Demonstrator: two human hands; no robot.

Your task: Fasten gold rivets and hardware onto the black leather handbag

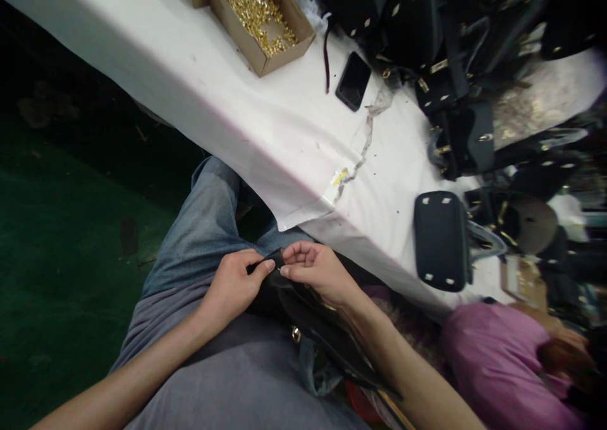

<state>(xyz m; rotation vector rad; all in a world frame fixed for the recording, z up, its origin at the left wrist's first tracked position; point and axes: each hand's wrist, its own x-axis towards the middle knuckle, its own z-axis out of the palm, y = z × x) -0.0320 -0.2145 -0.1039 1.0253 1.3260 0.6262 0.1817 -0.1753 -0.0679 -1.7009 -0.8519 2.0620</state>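
Note:
A black handbag lies in the person's lap, with a gold-coloured metal fitting on it. My left hand grips the bag's upper edge, thumb on top and fingers behind it. Close beside it, my right hand has its fingers curled and its thumb tip at the same edge. A tiny bright spot shows by that thumb; whether it is a separate part is too small to tell. Part of the bag is hidden under my right forearm.
On the white-covered table stands a cardboard box of small gold-coloured metal pieces. A phone and another black bag lie there. More black bags crowd the far side. A person in pink sits at right.

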